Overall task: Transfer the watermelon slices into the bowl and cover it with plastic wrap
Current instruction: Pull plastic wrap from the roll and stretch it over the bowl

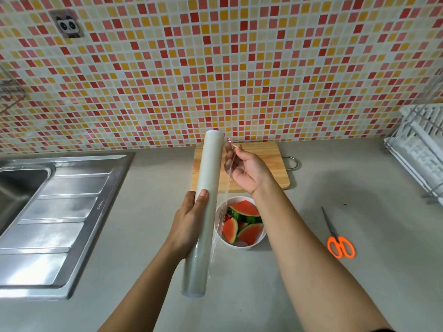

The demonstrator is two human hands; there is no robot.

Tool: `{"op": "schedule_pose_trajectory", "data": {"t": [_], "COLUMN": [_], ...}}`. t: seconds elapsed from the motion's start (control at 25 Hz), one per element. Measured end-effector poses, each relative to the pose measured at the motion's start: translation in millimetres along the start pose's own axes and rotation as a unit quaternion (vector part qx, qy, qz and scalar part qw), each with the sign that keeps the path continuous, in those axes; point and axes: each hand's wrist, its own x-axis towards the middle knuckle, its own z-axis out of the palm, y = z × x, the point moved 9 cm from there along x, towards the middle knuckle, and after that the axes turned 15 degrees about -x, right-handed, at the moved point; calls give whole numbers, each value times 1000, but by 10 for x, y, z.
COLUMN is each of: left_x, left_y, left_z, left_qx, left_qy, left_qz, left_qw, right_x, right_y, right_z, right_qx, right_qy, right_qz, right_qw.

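Note:
A long roll of plastic wrap (pixel 206 207) is held up lengthwise above the counter. My left hand (pixel 191 219) grips the roll around its middle. My right hand (pixel 244 168) is to the right of the roll, palm up, pinching the loose edge of clear film (pixel 226 185) between its fingertips. A narrow strip of film stretches from the roll to that hand. Below, a white bowl (pixel 244 244) stands on the counter with several watermelon slices (pixel 244 219) inside, partly hidden by my right forearm.
A wooden cutting board (pixel 271 161) lies behind the bowl against the mosaic wall. Orange-handled scissors (pixel 338 240) lie on the counter to the right. A steel sink (pixel 48 207) fills the left side. A white dish rack (pixel 419 144) stands at the far right.

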Motion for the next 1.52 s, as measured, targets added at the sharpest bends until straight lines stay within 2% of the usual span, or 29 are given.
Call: {"op": "schedule_pose_trajectory", "data": {"t": [0.2,0.36,0.44,0.56,0.68,0.76,0.84,1.0,1.12,1.24,1.32,1.44,1.52], "left_x": [19,44,66,104,146,181,224,268,279,272,288,345,410], "left_y": [91,316,445,586,699,745,756,731,704,728,683,496,384], "left_z": [-81,-144,-150,-165,-176,-194,-228,-316,-353,-409,-433,-420,-338], "left_qx": [122,242,273,271,271,273,273,249,273,344,365,304,269], "left_qy": [70,130,132,122,111,107,109,123,150,189,195,180,139], "left_qz": [23,64,92,120,142,150,152,160,165,170,156,93,57], "left_qw": [990,959,949,947,946,944,944,947,936,904,897,931,951], "right_x": [-66,-102,-129,-160,-166,-205,-232,-249,-281,-335,-335,-337,-362], "right_y": [-191,-184,-191,-45,460,714,777,737,668,545,542,554,502], "right_z": [-15,-58,-46,11,27,53,93,123,119,72,29,-101,-264], "right_qx": [-58,-132,-106,-69,-159,-208,-236,-276,-372,-455,-478,-474,-465], "right_qy": [50,77,56,7,3,-2,2,80,150,213,225,229,244], "right_qz": [-132,-155,-177,-163,-60,-32,-69,-131,-171,-213,-207,-189,-177], "right_qw": [988,976,977,984,985,978,969,949,900,838,824,829,833]}}
